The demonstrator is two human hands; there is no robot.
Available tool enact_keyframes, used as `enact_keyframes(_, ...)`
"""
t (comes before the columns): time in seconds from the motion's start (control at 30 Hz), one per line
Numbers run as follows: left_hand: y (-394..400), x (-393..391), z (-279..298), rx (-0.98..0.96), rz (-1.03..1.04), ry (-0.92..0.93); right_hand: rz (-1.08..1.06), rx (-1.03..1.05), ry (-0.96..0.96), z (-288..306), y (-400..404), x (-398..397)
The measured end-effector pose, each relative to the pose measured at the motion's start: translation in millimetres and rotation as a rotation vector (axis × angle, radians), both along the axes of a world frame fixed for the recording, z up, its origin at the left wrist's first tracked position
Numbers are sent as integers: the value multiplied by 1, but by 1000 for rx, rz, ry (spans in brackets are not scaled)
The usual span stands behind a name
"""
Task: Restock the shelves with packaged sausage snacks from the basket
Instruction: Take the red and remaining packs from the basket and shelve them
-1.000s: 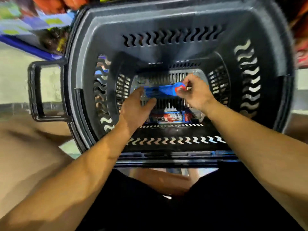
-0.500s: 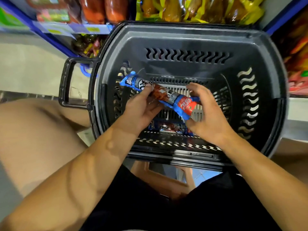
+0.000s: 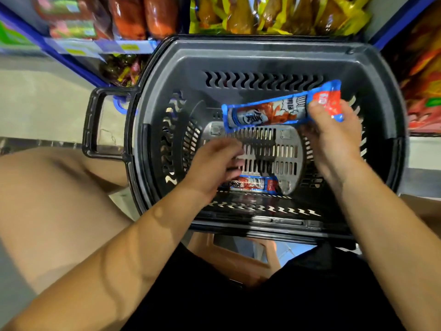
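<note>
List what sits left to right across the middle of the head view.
Basket handle → left hand → packet on the basket floor → right hand holding a sausage packet → basket's right wall.

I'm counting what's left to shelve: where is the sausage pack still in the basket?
It lies flat on the basket floor at the near wall, the second pack, just right of the left hand.

Two sausage packs (image 3: 274, 111) (image 3: 254, 183) — one basket (image 3: 262, 53)
</note>
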State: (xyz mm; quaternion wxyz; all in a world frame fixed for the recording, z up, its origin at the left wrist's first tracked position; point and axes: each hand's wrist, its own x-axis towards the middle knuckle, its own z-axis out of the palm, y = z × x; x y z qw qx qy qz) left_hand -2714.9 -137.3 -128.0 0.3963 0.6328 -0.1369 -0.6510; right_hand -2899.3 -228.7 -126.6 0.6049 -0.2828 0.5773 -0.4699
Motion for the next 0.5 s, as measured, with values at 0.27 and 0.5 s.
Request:
enact_keyframes(0.27,-22,16,-10,-242,-613,-685,365,32,-30,-9,-17,14)
enact_keyframes(0.5,-16,31,-53,-33,-568,-531,682,244,193,-76,-24,12)
